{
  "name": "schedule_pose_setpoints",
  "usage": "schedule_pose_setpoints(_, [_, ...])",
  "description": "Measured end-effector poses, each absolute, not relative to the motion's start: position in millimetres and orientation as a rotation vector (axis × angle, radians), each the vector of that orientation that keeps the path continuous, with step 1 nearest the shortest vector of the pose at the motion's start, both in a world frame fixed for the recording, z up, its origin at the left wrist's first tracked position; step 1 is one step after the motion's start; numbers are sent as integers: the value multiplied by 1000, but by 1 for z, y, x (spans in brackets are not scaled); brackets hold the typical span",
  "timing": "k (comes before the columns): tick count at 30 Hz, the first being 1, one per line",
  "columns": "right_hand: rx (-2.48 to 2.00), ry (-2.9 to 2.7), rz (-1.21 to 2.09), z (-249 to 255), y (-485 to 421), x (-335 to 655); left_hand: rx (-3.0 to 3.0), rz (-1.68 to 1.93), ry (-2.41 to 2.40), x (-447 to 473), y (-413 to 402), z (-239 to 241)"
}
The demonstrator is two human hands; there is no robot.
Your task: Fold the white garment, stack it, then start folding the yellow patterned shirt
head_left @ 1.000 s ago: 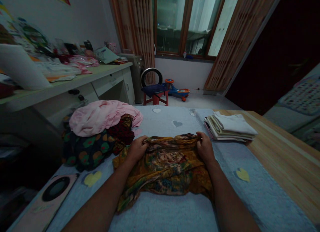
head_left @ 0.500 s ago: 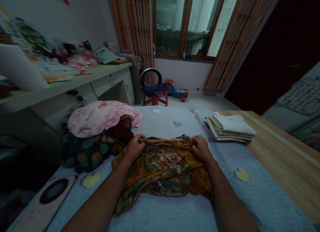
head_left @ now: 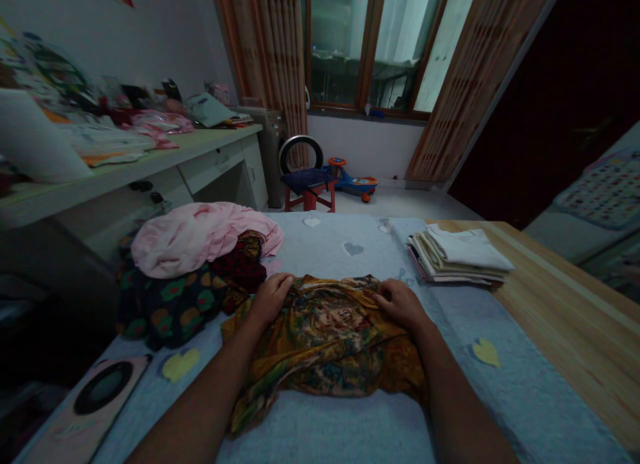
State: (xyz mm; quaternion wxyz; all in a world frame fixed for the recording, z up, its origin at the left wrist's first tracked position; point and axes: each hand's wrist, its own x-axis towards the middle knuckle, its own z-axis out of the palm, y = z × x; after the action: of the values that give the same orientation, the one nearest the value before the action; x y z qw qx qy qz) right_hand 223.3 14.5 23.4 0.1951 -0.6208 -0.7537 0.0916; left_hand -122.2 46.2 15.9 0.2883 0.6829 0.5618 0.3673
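Observation:
A mustard-brown patterned shirt [head_left: 345,337] lies spread and wrinkled on the light blue bed cover, its collar edge away from me. My left hand [head_left: 273,296] is closed on its far left shoulder, fingertips partly hidden against the cloth. At the far right shoulder, my right hand [head_left: 400,303] has thumb and fingers drawn together on the fabric. Just left of the shirt is a loose heap with a pink garment [head_left: 200,234] on top, a dark red patterned cloth [head_left: 245,261] and a dark garment with green and brown spots [head_left: 173,301].
A folded stack of clothes [head_left: 460,254] sits at the right, by the bare wooden board [head_left: 565,297]. A pale flat case with a dark oval [head_left: 103,387] lies at the near left. Beyond stand a cluttered desk [head_left: 210,144], a red stool [head_left: 310,196] and a blue ride-on toy [head_left: 355,183].
The shirt's collar edge has come down flatter on the bed. My right hand has shifted slightly left and down; my left hand has settled lower on the cloth.

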Motion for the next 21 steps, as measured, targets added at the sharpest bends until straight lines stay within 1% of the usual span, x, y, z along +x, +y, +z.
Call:
schedule_pose_setpoints(13, [-1734,-2274,262,25,10,221,1795,994,1450,-126,47,14])
schedule_pose_setpoints(21, [-1777,-2230,73,20,14,219,1839,953,1561,-122,46,15])
